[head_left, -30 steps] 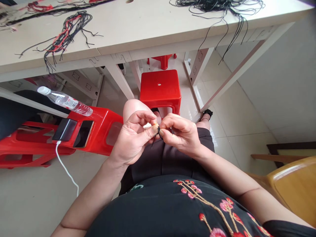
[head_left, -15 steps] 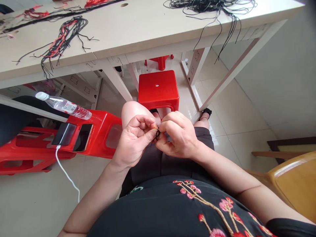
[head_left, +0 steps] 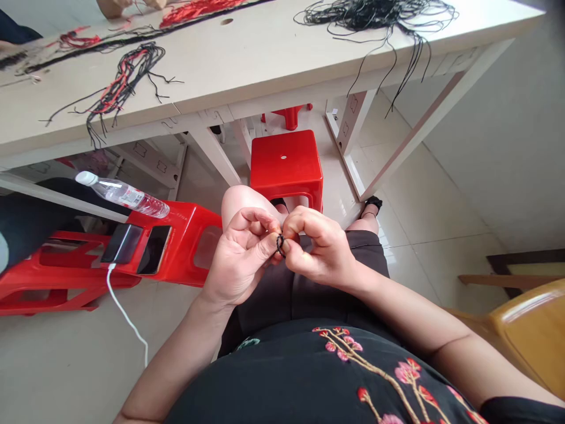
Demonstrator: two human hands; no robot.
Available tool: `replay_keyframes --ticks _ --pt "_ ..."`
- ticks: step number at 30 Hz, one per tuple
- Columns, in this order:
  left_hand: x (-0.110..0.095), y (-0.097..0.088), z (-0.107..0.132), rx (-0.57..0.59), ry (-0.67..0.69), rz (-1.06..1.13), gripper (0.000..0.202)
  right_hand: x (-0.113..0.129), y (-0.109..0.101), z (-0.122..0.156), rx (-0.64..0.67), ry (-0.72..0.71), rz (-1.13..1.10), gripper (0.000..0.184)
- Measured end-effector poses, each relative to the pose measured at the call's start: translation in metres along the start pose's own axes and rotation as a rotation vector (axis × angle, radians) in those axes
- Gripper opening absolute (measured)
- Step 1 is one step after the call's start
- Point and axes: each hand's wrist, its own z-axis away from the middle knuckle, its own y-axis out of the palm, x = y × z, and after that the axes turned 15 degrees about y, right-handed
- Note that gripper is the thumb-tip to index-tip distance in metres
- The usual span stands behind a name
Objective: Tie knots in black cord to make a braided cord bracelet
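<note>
Since the previous view, the right hand has turned, and I see more of the black cord loop. The left hand pinches the loop at its thumb tip; the right thumb and forefinger meet its other side. Beyond the left hand lies a bottle, its label too small for me to read; ahead, the bench.

Craft workroom: cord bundles on long table, red stools.
</note>
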Motion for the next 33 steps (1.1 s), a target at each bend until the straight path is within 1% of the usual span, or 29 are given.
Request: replay_keyframes --ticks 2,4,5,7,11,13,15,18,20,23,26,29,33 --pt "0.002 -0.001 0.003 -0.013 0.014 -0.031 0.023 -0.001 -0.003 -0.002 -0.001 -0.125 0.18 0.013" --pt "0.005 -0.004 0.005 -0.011 0.056 -0.102 0.021 -0.003 -0.005 -0.002 0.005 -0.239 0.376 0.013" --pt "0.006 -0.005 0.005 -0.01 0.076 -0.148 0.019 -0.003 -0.006 -0.003 0.008 -0.271 0.446 0.014" --pt "0.009 -0.007 0.006 -0.013 0.092 -0.233 0.018 -0.004 -0.007 -0.002 0.011 -0.269 0.497 0.015" --pt "0.014 -0.01 0.005 -0.027 0.078 -0.302 0.02 -0.005 -0.004 -0.001 0.009 -0.183 0.423 0.015" --pt "0.014 -0.01 0.005 -0.04 0.092 -0.333 0.016 -0.005 -0.002 -0.001 0.006 -0.167 0.409 0.017" --pt "0.013 -0.01 0.006 -0.039 0.078 -0.355 0.01 -0.006 -0.001 -0.001 0.005 -0.149 0.408 0.017" --pt "0.011 -0.008 0.01 -0.022 -0.003 -0.325 0.007 -0.008 0.0 0.0 0.017 -0.108 0.408 0.016" --pt "0.008 -0.007 0.011 -0.03 -0.043 -0.286 0.01 -0.009 0.0 0.001 0.023 -0.088 0.411 0.016" --pt "0.006 -0.007 0.01 -0.035 -0.037 -0.287 0.012 -0.01 -0.001 0.001 0.036 -0.07 0.416 0.016" --pt "0.005 -0.01 0.007 -0.034 -0.058 -0.316 0.011 -0.008 -0.003 0.0 0.093 -0.049 0.382 0.017" --pt "0.003 -0.011 0.005 -0.046 -0.117 -0.288 0.011 -0.006 -0.005 0.0 0.169 0.002 0.281 0.016" --pt "0.001 -0.01 0.007 -0.072 -0.169 -0.233 0.015 -0.003 -0.008 0.0 0.275 0.183 0.046 0.015"
